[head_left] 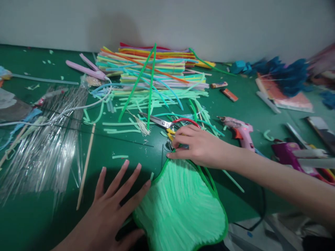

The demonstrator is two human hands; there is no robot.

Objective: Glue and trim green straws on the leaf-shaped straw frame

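The right hand [192, 142] curled at the far tip of the green shape [183, 205], grip hard to tell; the left hand [111, 205] spread wide, left.

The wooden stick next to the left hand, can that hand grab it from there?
Probably yes: the left hand looks open and empty, and the wooden stick lies close beside it on the green table, with nothing seen blocking the way.
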